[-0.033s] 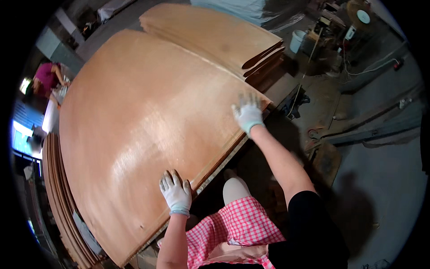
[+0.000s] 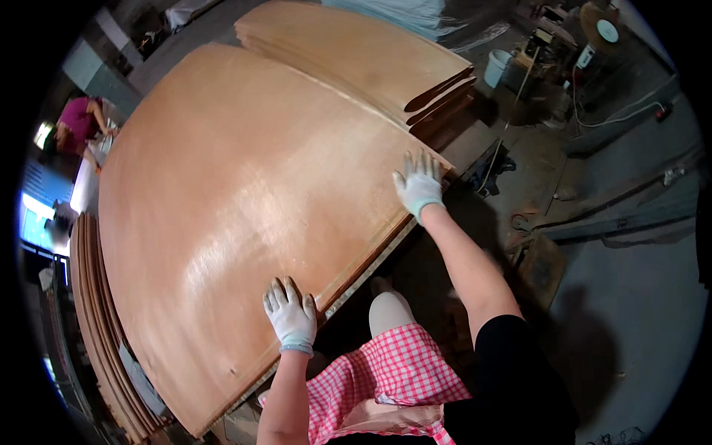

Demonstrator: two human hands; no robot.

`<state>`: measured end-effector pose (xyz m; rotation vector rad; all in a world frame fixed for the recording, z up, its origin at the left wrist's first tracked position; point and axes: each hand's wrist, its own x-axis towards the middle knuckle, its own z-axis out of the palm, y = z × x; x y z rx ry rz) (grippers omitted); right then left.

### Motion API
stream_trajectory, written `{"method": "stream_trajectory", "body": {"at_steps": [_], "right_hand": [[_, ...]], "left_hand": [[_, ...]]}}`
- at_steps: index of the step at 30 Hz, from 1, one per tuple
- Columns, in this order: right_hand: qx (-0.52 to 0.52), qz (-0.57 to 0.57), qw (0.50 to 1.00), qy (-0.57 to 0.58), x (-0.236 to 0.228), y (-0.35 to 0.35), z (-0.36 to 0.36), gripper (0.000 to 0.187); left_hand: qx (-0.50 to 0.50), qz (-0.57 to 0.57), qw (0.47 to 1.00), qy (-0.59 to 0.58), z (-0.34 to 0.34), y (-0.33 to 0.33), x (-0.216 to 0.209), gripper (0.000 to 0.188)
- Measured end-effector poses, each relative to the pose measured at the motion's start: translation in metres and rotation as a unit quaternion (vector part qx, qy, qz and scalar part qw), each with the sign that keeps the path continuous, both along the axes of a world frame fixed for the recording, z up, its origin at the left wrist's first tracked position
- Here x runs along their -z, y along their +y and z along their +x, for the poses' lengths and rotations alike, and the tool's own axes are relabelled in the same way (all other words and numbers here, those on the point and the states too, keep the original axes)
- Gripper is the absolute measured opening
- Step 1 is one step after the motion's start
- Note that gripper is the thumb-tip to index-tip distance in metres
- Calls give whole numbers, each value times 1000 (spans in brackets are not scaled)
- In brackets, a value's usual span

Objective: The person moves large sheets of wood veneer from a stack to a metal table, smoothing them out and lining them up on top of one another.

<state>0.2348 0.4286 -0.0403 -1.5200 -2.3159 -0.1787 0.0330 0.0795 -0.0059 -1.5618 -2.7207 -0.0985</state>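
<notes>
A large, smooth, reddish-brown wood veneer sheet (image 2: 245, 193) lies flat on top of a stack in front of me. My left hand (image 2: 291, 317), in a white glove with soiled fingertips, rests on it by the near edge. Its fingers are extended and hold nothing. Farther right, my right hand (image 2: 420, 185) lies in a similar glove near the sheet's right corner. Those fingers are spread flat on the wood as well. Below the near edge, more layers of the stack show as thin lines.
Behind lies a stack of folded veneer sheets (image 2: 356, 52). Curved boards (image 2: 96, 319) stand at the left, and a person in a purple top (image 2: 76, 119) works beyond. At the right are a white bucket (image 2: 497, 68), a standing fan (image 2: 599, 28) and a metal beam (image 2: 623, 222) on the floor.
My right hand, blurred before, has shifted slightly right and down and now shows sharply on the sheet. My left hand has barely moved. The view has tilted a little.
</notes>
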Motion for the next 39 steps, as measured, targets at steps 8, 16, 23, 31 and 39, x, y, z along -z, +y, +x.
{"method": "stream_trajectory", "body": {"at_steps": [8, 16, 23, 31, 39], "right_hand": [[-111, -69, 991, -26, -10, -68, -54, 64], [-164, -180, 962, -121, -15, -121, -56, 65], [-329, -37, 943, -24, -59, -255, -134, 67], [-359, -183, 892, -206, -40, -289, -149, 65], [-459, -190, 854, -155, -44, -341, -158, 68]], "left_hand": [[-52, 86, 994, -50, -21, -34, 15, 68], [-289, 139, 947, 34, -39, -174, -12, 71], [-417, 130, 897, 73, -8, -371, 4, 67], [-575, 481, 653, -106, -15, -493, 52, 33], [-667, 618, 403, -103, -60, -538, 122, 33]]}}
